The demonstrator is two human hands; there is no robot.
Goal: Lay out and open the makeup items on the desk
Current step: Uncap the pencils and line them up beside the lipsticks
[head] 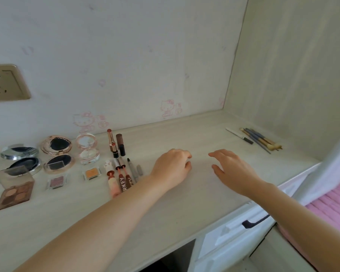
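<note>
While your two forearms reach across the desk (185, 209), both hands sit over its bare middle and hold nothing. Your left hand (170, 168) rests knuckles-up with its fingers curled loosely under; whether the fingertips touch the surface cannot be told. Your right hand (233, 169) lies just beside it, palm down, fingers relaxed and slightly spread, thumb apart from the others. All the makeup lies to your left, well apart from the right hand. At the far left you have a brown palette (14, 189) with its clear lid raised, four pans showing. Behind it stands a silver compact (22, 159), open, with its mirror lid tilted back. Next to that is a rose-gold compact (58, 154), also open, with a small clear sheet on its dark pan. A clear round compact (87, 149) stands open just right of it. Below these lie two small square pans, a mauve pan (56, 182) and an orange pan (92, 173). Near the wall stand two lipsticks (112, 143), uncapped, with their dark caps (120, 144) beside them. In front of them lie three lip glosses (119, 179), their wands drawn out, and a grey pencil (132, 169) with its cap beside it, partly hidden by your left forearm. At the far right, near the side panel, lie a white pencil (238, 135) and a cluster of brushes (262, 140).
</note>
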